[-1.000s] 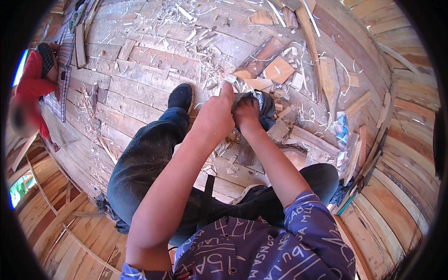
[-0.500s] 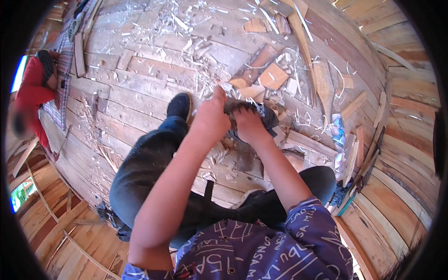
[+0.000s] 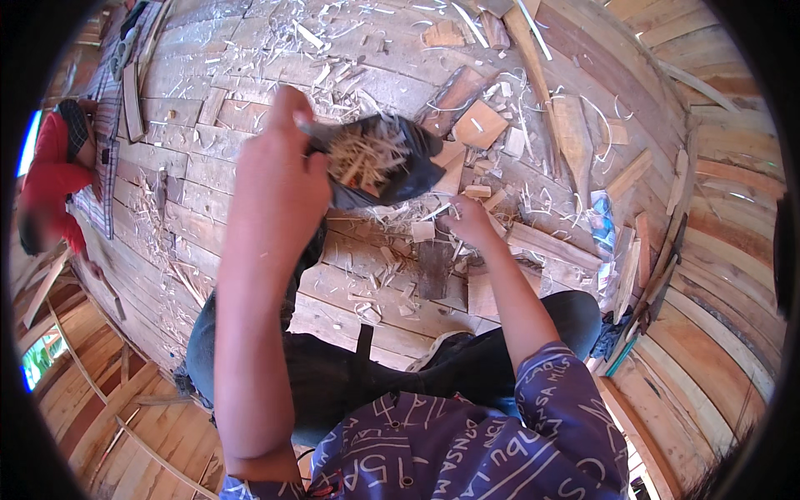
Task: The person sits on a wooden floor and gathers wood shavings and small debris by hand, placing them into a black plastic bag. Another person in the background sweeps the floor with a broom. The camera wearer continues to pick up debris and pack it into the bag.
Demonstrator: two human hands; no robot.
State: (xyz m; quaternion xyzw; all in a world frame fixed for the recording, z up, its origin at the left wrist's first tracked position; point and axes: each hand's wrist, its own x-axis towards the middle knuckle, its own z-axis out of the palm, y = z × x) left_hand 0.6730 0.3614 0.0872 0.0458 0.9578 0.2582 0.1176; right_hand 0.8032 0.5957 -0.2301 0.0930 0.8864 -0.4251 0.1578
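Observation:
My left hand (image 3: 279, 158) is raised over the floor, its fingers closed on the edge of a black plastic bag (image 3: 423, 173). The bag's mouth gapes towards me and shows wood shavings (image 3: 362, 162) inside, pale strips mixed with thin curls. Lower and to the right, my right hand (image 3: 471, 223) is down among wood scraps on the floor. Its fingers are curled in at the scraps, and what they pinch is too small to name. A small pale wood block (image 3: 423, 232) lies just left of those fingertips.
Boards and offcuts, among them a squarish wood piece (image 3: 481, 125) and a paddle-shaped board (image 3: 572, 133), lie ahead to the right. Shavings litter the plank floor (image 3: 242, 167). Another person in red (image 3: 58, 167) is at the far left. A plank wall (image 3: 737, 217) rises on the right.
My left hand has lifted the black bag up and to the left, and its filled mouth now shows. My right hand has left the bag and moved slightly right, down to the scraps.

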